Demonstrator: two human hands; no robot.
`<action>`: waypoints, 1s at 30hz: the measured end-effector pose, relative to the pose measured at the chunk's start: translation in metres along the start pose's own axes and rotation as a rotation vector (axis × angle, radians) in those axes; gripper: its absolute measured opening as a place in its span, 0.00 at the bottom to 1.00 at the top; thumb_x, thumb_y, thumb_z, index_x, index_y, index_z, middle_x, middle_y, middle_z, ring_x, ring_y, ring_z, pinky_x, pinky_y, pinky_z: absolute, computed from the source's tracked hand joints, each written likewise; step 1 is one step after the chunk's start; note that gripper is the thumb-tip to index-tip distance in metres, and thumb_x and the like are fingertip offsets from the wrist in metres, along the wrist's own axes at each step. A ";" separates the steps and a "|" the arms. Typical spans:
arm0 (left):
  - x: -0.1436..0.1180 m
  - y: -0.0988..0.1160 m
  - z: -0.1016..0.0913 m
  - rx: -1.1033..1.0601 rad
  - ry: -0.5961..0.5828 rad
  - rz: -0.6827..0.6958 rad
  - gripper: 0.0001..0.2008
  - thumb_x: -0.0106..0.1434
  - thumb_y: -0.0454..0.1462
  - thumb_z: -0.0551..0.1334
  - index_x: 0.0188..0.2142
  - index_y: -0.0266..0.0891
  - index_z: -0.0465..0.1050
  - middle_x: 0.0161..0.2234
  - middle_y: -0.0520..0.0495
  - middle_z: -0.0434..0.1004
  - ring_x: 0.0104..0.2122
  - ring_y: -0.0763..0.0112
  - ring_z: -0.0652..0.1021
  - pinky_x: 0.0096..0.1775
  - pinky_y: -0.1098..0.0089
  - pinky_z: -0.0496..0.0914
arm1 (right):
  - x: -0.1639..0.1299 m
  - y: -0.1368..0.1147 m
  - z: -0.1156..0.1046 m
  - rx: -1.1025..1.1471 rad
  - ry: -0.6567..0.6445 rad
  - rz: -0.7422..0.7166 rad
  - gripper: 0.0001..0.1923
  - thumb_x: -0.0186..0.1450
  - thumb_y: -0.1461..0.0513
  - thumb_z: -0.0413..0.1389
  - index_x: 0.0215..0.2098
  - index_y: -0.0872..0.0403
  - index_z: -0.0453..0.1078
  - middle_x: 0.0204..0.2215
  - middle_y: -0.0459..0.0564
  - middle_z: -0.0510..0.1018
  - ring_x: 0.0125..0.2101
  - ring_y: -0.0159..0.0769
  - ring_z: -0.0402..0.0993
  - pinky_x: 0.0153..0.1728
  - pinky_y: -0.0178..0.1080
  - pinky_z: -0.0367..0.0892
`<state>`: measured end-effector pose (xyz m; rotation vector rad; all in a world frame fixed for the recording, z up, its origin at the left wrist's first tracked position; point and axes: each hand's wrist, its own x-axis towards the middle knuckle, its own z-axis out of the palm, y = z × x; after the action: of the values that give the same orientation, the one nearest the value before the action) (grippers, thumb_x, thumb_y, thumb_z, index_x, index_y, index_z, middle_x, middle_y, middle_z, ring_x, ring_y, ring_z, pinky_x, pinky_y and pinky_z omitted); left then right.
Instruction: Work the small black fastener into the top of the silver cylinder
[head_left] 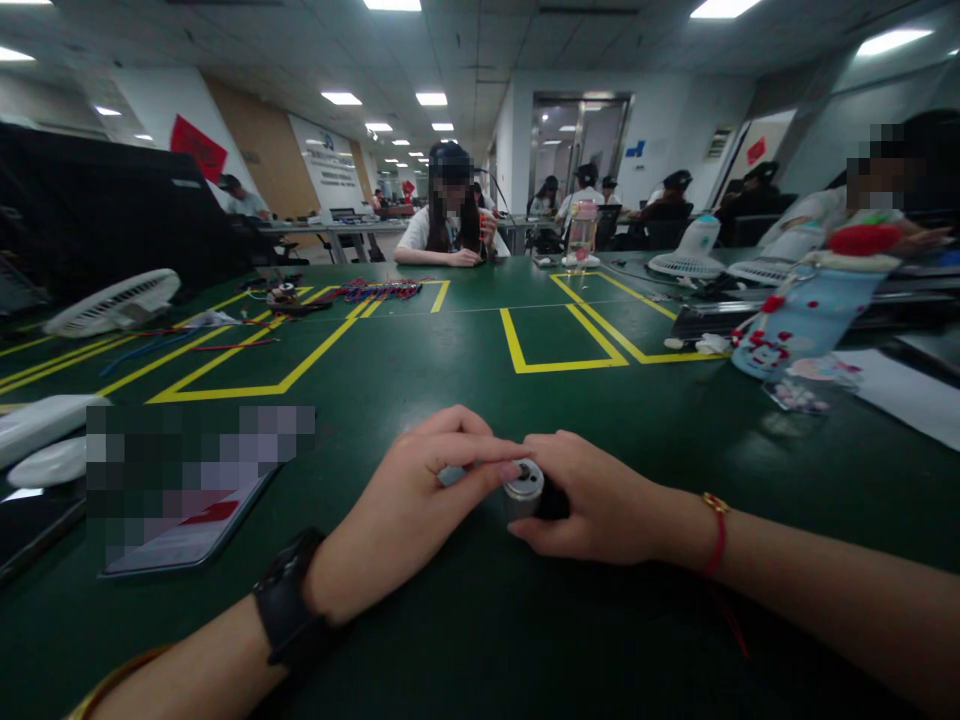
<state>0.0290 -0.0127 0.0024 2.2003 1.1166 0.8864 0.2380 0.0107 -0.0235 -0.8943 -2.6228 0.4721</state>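
Head view, setting: a dark green table (465, 350) marked with yellow tape lines (559, 345), in a bright office.
Small part: a short silver metal cylinder (523, 487) with a dark end, low on the table near the front edge, between the two hands.
Right hand: the right hand (600, 500) wraps around the cylinder from the right, fingers curled about its dark end; a red cord bracelet (716, 535) sits on the wrist.
Left hand: the left hand (409, 505) rests on the table just left of the cylinder, index finger stretched so its tip meets the cylinder's top, the other fingers curled under; a black wristwatch (289, 605) sits on the wrist.
Nearby left: a phone (191, 535) lies flat, its screen blurred out.
Nearby right: a pale blue patterned bottle (806, 320) stands tilted beside white paper (911, 395).
Farther off: a white fan (112, 300) at the left, and a seated person (450, 225) across the table.
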 end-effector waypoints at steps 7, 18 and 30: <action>-0.001 -0.004 -0.003 -0.014 0.029 -0.015 0.09 0.66 0.38 0.61 0.43 0.50 0.79 0.37 0.51 0.74 0.37 0.69 0.74 0.39 0.69 0.68 | 0.000 -0.002 -0.002 0.005 0.012 -0.008 0.13 0.58 0.56 0.61 0.36 0.55 0.65 0.32 0.47 0.72 0.30 0.35 0.64 0.32 0.38 0.57; 0.004 -0.031 -0.008 -0.123 -0.078 -0.262 0.12 0.65 0.43 0.59 0.43 0.41 0.77 0.41 0.47 0.80 0.40 0.63 0.77 0.43 0.64 0.70 | 0.000 -0.004 -0.004 -0.007 0.020 -0.010 0.13 0.58 0.56 0.61 0.34 0.54 0.64 0.31 0.46 0.71 0.29 0.34 0.63 0.31 0.38 0.57; 0.003 -0.038 -0.010 -0.224 -0.080 -0.370 0.14 0.64 0.45 0.59 0.43 0.39 0.76 0.40 0.46 0.81 0.37 0.65 0.78 0.36 0.67 0.71 | 0.000 -0.004 -0.004 0.011 0.012 -0.001 0.13 0.58 0.56 0.61 0.34 0.54 0.64 0.31 0.46 0.71 0.30 0.35 0.63 0.32 0.38 0.56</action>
<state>0.0042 0.0117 -0.0159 1.7575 1.2650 0.7156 0.2376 0.0089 -0.0184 -0.8891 -2.6075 0.4787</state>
